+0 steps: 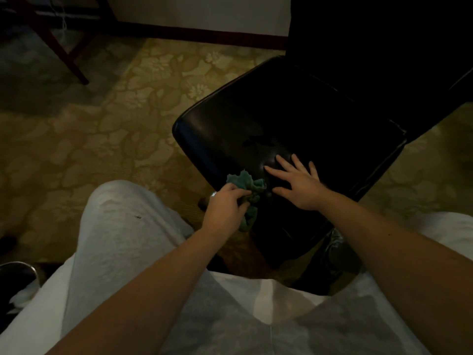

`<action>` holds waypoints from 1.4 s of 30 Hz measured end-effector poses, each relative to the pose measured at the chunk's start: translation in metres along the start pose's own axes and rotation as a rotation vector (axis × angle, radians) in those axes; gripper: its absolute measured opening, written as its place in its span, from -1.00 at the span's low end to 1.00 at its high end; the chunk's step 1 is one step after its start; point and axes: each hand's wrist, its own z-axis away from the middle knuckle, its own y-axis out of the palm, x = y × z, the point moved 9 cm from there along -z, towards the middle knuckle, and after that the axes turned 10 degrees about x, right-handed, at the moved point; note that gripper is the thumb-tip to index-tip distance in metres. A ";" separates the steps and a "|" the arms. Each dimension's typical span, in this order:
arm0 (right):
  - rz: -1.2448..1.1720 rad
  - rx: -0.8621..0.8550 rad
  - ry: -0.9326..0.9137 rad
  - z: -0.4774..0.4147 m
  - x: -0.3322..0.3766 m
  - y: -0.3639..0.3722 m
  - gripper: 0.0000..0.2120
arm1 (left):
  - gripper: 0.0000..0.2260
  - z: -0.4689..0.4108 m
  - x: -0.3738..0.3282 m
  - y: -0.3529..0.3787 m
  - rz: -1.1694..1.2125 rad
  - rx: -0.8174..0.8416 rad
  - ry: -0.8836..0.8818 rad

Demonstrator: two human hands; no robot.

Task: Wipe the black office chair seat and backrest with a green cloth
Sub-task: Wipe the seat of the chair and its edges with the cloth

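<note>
A floral-patterned carpet (107, 129) in dull gold fills the dim room, running up to a white wall with a dark red baseboard (204, 34). On it stands the black office chair, its glossy leather seat (268, 119) turned at an angle and its backrest (384, 47) lost in shadow at upper right. A person in pale trousers (115, 239) looks down over both bare forearms. The right hand (299, 185) rests flat on the near part of the seat, fingers straight and spread. Just beside it, the left hand (225, 206), a ring on one finger, has its fingers curled round a crumpled green cloth (248, 185), which lies bunched against the seat's front edge and hangs down past it. A dark wooden furniture leg (58, 44) stands at upper left.
</note>
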 end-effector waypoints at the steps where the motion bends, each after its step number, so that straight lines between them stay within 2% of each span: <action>1: -0.001 0.002 -0.001 0.000 0.000 -0.001 -0.45 | -0.69 -0.001 -0.001 0.000 -0.008 0.006 0.004; 5: -0.023 0.002 -0.004 0.000 0.000 -0.001 -0.45 | -0.74 -0.010 0.003 -0.011 -0.071 0.008 0.024; 12: -0.045 -0.023 -0.012 -0.004 0.005 0.000 -0.45 | -0.74 -0.027 0.012 -0.044 -0.098 -0.110 -0.027; 20: -0.025 -0.032 0.030 -0.007 0.010 0.001 -0.45 | -0.76 -0.007 0.009 -0.011 0.005 -0.002 -0.015; 23: -0.011 -0.029 0.040 -0.005 0.012 -0.001 -0.45 | -0.78 -0.014 0.004 -0.016 -0.059 0.022 0.027; 26: -0.022 -0.020 0.042 -0.005 0.013 -0.002 -0.45 | -0.78 -0.022 0.002 -0.029 -0.135 -0.024 0.036; 33: -0.047 -0.012 0.050 -0.012 0.020 0.000 -0.45 | -0.77 -0.024 0.018 -0.043 -0.017 -0.110 -0.072; 42: 0.018 0.004 0.130 -0.018 0.029 -0.002 -0.44 | -0.77 -0.005 0.024 -0.019 0.054 -0.015 -0.083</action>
